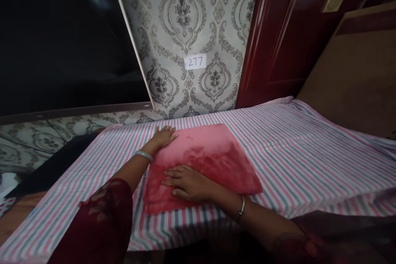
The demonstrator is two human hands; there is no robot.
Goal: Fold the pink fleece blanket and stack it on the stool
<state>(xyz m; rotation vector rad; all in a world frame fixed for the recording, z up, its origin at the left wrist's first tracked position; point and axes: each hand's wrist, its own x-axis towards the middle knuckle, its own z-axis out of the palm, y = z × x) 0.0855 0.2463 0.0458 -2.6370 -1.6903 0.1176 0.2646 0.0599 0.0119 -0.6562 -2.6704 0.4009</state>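
A plush cloth, pink at the back and deeper red toward the front, lies as a flat folded rectangle; this folded fleece cloth (216,161) rests on a striped sheet (287,144). At its far left corner, my left hand (164,136) lies flat with the fingers spread over the edge. My right hand (187,182) presses palm down on the red front left part, fingers stretched to the left. Neither hand grips anything.
Behind the sheet stands a patterned wall with a paper label (195,62) reading 277. A large dark television (68,41) is at the left. A dark red door (278,29) and a cardboard panel (355,74) stand at the right.
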